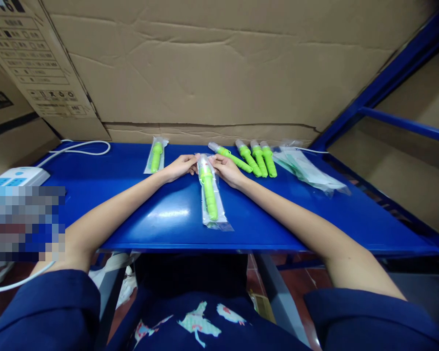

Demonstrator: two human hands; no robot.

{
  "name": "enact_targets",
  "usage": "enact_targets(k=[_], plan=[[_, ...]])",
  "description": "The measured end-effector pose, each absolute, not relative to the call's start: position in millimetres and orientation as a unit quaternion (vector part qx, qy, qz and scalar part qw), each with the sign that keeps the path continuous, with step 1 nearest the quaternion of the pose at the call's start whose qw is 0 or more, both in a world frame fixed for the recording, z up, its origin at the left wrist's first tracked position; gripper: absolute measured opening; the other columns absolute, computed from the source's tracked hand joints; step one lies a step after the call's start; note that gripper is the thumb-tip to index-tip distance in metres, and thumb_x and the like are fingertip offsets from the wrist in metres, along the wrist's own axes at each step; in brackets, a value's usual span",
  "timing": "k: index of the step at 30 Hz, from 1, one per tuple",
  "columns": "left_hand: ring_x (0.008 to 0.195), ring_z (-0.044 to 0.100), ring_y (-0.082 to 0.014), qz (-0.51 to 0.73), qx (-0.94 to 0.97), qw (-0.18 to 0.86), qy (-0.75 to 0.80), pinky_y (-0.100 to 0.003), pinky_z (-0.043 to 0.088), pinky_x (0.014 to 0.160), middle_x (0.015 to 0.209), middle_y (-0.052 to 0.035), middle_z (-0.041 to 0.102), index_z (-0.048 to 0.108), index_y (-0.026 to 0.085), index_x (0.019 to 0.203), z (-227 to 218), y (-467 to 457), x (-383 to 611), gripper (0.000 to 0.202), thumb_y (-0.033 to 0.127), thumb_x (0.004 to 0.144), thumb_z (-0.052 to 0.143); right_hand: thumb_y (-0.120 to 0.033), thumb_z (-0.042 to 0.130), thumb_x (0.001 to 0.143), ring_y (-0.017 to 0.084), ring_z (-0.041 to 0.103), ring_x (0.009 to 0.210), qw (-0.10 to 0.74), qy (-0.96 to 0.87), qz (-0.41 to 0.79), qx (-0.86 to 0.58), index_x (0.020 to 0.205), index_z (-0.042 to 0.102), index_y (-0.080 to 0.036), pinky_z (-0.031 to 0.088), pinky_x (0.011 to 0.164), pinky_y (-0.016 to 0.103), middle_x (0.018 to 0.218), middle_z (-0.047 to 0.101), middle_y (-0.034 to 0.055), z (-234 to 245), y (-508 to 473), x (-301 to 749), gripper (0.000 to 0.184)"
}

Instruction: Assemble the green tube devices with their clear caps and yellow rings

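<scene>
A clear plastic bag (pixel 223 222) lies on the blue table in front of me, with a lime-green light stick (pixel 209 192) inside it, its clear tip pointing away from me. My left hand (pixel 182 167) pinches the far left corner of this bag. At the far right corner, the fingers of my right hand (pixel 227 169) are closed on the bag's edge. Just beyond my right hand lies a loose light stick (pixel 234 158), slanted, and beside it several more light sticks (pixel 258 160) in a row. Another bagged light stick (pixel 156 157) rests left of my left hand.
Flat plastic bags (pixel 307 168) are piled at the right of the blue table (pixel 161 214). A white power strip (pixel 18 178) with a cable (pixel 80 152) is at the left. Cardboard (pixel 212 73) walls the back, and a blue metal frame (pixel 384 87) rises at the right.
</scene>
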State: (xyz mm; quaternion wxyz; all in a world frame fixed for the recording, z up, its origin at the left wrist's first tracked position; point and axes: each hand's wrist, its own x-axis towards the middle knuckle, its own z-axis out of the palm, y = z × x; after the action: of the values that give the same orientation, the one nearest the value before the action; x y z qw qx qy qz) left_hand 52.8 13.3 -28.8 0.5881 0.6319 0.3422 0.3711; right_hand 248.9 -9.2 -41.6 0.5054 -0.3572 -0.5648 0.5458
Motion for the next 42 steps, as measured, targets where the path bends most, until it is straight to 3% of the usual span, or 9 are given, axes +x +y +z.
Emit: enact_targets(k=[8, 11, 14, 18, 23, 26, 32, 38, 42], plan=[[0.057, 0.047, -0.0108, 0.382, 0.734, 0.481, 0.288, -0.025, 0.034, 0.058, 0.06, 0.0011, 0.054, 0.055, 0.019, 0.069, -28, 11, 49, 0.06, 0.077, 0.08, 0.067, -0.058, 0.077, 0.074, 0.012, 0.043, 0.058, 0.494, -0.666, 0.408, -0.382, 0.069, 0.055, -0.021, 0.035, 0.058, 0.027, 0.063, 0.053, -0.0021, -34, -15, 248, 0.043], [0.058, 0.046, -0.0119, 0.382, 0.766, 0.429, 0.287, -0.026, 0.036, 0.062, 0.06, 0.0015, 0.052, 0.052, 0.02, 0.067, -22, 5, 51, 0.056, 0.071, 0.087, 0.061, -0.051, 0.07, 0.08, 0.014, 0.044, 0.062, 0.511, -0.689, 0.336, -0.389, 0.066, 0.054, -0.022, 0.036, 0.06, 0.029, 0.065, 0.052, -0.0004, -30, -18, 248, 0.037], [0.059, 0.047, -0.0128, 0.386, 0.796, 0.351, 0.307, -0.026, 0.038, 0.064, 0.061, 0.0012, 0.053, 0.051, 0.02, 0.067, -14, -1, 52, 0.046, 0.056, 0.096, 0.051, -0.046, 0.066, 0.083, 0.014, 0.046, 0.062, 0.527, -0.699, 0.289, -0.389, 0.066, 0.053, -0.021, 0.037, 0.061, 0.029, 0.065, 0.053, -0.0005, -30, -19, 249, 0.032], [0.063, 0.054, -0.0167, 0.31, 0.85, 0.164, 0.393, -0.029, 0.036, 0.066, 0.065, -0.0039, 0.06, 0.054, 0.019, 0.065, 0, -1, 46, 0.039, 0.037, 0.099, 0.046, -0.042, 0.067, 0.084, 0.012, 0.048, 0.052, 0.502, -0.685, 0.34, -0.404, 0.071, 0.057, -0.02, 0.037, 0.051, 0.026, 0.059, 0.057, -0.0017, -31, -7, 249, 0.028], [0.083, 0.067, -0.0282, 0.234, 0.828, 0.013, 0.51, -0.034, 0.044, 0.078, 0.078, -0.0131, 0.071, 0.066, 0.019, 0.072, 19, 12, 27, 0.045, 0.048, 0.1, 0.046, -0.034, 0.074, 0.089, 0.008, 0.039, 0.031, 0.461, -0.624, 0.416, -0.475, 0.074, 0.057, -0.02, 0.028, 0.036, 0.021, 0.039, 0.052, -0.0056, -25, 30, 228, 0.026], [0.089, 0.068, -0.0318, 0.244, 0.795, 0.004, 0.555, -0.038, 0.046, 0.083, 0.08, -0.0142, 0.071, 0.068, 0.019, 0.073, 28, 28, 17, 0.041, 0.045, 0.099, 0.049, -0.026, 0.075, 0.091, 0.008, 0.043, 0.031, 0.456, -0.617, 0.423, -0.483, 0.069, 0.056, -0.019, 0.03, 0.036, 0.02, 0.04, 0.056, -0.0026, -17, 56, 204, 0.03], [0.088, 0.067, -0.033, 0.253, 0.781, 0.033, 0.571, -0.038, 0.046, 0.082, 0.079, -0.0142, 0.071, 0.07, 0.019, 0.074, 33, 37, 10, 0.032, 0.037, 0.094, 0.054, -0.022, 0.067, 0.098, 0.011, 0.058, 0.042, 0.474, -0.584, 0.454, -0.477, 0.07, 0.05, -0.022, 0.049, 0.047, 0.023, 0.046, 0.057, -0.0027, -7, 92, 162, 0.033], [0.084, 0.069, -0.0316, 0.172, 0.827, -0.005, 0.536, -0.036, 0.046, 0.075, 0.082, -0.0153, 0.072, 0.07, 0.017, 0.079, 34, -9, 5, 0.04, 0.039, 0.1, 0.044, -0.007, 0.066, 0.092, 0.011, 0.068, 0.06, 0.497, -0.589, 0.453, -0.448, 0.087, 0.061, -0.018, 0.057, 0.063, 0.025, 0.074, 0.069, 0.0, 8, 63, 191, 0.013], [0.086, 0.07, -0.0287, 0.098, 0.869, 0.0, 0.485, -0.034, 0.046, 0.073, 0.092, -0.0135, 0.073, 0.07, 0.018, 0.087, 38, -63, -5, 0.034, 0.036, 0.101, 0.045, -0.02, 0.066, 0.092, 0.015, 0.068, 0.06, 0.392, -0.733, 0.386, -0.4, 0.101, 0.07, -0.017, 0.055, 0.064, 0.028, 0.074, 0.074, 0.0029, 19, -2, 255, 0.01]])
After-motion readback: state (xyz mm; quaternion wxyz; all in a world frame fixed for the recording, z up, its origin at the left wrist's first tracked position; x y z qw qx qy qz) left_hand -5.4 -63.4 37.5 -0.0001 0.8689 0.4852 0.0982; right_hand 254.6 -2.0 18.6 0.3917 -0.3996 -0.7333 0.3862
